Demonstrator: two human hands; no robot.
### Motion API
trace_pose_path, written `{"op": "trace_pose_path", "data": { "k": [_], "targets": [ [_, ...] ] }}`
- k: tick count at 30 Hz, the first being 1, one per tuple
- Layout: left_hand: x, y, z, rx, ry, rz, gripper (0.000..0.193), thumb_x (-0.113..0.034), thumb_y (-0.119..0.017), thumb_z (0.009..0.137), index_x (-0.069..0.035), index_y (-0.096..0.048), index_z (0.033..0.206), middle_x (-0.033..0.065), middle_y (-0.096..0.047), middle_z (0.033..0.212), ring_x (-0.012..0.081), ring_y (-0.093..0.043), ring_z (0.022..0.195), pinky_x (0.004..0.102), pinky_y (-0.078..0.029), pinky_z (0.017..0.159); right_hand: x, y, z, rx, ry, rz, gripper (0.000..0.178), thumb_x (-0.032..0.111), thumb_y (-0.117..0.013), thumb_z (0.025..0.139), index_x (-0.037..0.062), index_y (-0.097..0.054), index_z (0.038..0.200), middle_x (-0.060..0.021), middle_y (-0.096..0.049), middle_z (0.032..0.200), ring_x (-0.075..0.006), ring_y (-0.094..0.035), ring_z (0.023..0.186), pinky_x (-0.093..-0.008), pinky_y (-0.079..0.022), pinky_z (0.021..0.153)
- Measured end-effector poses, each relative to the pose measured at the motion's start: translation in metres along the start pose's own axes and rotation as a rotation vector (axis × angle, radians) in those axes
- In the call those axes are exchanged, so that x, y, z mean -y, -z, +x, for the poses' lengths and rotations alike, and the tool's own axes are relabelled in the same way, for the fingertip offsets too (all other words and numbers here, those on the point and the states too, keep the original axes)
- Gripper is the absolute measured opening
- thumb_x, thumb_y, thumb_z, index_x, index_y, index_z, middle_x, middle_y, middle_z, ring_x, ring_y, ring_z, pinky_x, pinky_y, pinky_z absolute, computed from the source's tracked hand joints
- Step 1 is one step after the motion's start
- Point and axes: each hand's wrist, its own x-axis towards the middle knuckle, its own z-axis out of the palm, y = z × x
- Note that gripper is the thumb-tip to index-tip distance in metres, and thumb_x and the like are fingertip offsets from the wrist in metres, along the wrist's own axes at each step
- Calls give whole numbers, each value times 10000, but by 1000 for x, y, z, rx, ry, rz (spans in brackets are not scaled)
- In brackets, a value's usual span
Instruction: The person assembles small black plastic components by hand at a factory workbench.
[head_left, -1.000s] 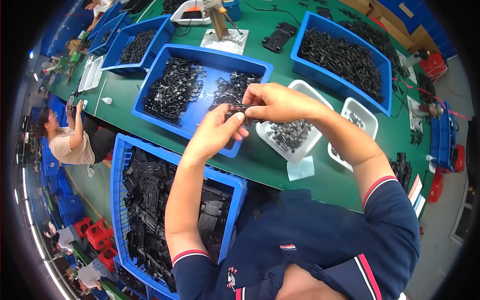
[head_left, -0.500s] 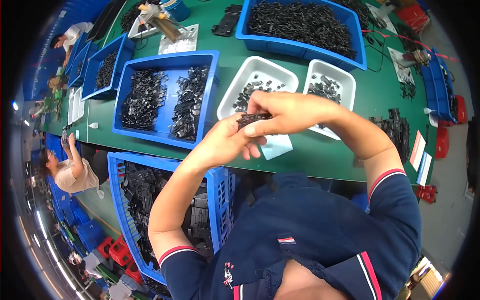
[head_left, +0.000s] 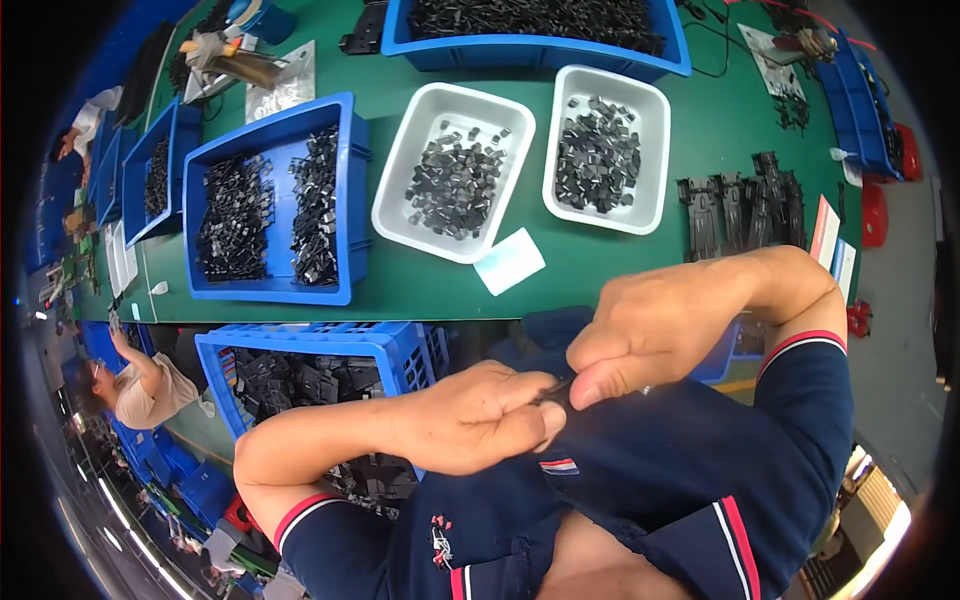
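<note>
Close to my chest, a small black plastic part (head_left: 553, 393) is pinched between both hands, mostly covered by fingers. My left hand (head_left: 478, 418) grips one end with its thumb and curled fingers. From the other side, my right hand (head_left: 655, 335) closes thumb and fingers on the opposite end. Beyond the hands, two white trays hold small black pieces: the left tray (head_left: 388, 200) and the right tray (head_left: 655, 160). A pale paper square (head_left: 510, 262) lies at the near corner of the left tray.
Left on the green table (head_left: 430, 290) stands a blue bin (head_left: 343, 200) of black parts; a larger blue bin (head_left: 530, 52) is at the back. Longer black parts (head_left: 745, 205) lie right. Below the edge is a blue crate (head_left: 300, 342). A co-worker (head_left: 150, 390) is at far left.
Both hands, holding the black part, have come down and back from over the white trays to my chest. The view has shifted, and both trays now show fully.
</note>
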Motion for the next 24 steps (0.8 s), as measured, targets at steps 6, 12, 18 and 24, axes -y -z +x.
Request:
{"op": "trace_pose_path", "data": {
  "k": [6, 12, 18, 24],
  "targets": [
    [1, 7, 16, 35, -54, -62, 285, -197, -450, 930, -15, -399, 716, 116, -437, 547, 302, -435, 493, 375, -347, 480, -3, 4, -21, -70, -10, 16, 382, 282, -494, 942, 29, -414, 668, -124, -459, 537, -335, -465, 501, -397, -344, 460],
    [69, 48, -7, 316, -771, -524, 258, -197, -430, 924, 3, -567, 836, 51, -507, 547, 217, -492, 454, 280, -396, 476, -28, 40, -91, -810, -674, 210, 402, 353, -518, 917, 13, -645, 741, -18, -547, 560, -84, -494, 501, -238, -415, 472],
    [49, 95, 69, -451, 7, -412, 253, -186, -420, 932, -10, -553, 1055, 57, -556, 707, 117, -516, 535, 233, -383, 482, -72, 45, -61, -956, -211, 147, 445, 373, -463, 958, 42, -520, 665, 61, -395, 578, -46, -348, 572, -240, -339, 510],
    [47, 109, 114, -397, -39, -555, 271, -209, -425, 929, -10, -601, 984, 40, -543, 711, 122, -496, 557, 230, -359, 502, -82, 44, -58, -931, -206, 195, 414, 309, -441, 972, 40, -485, 660, 43, -417, 583, -47, -360, 575, -243, -333, 503]
  ]
}}
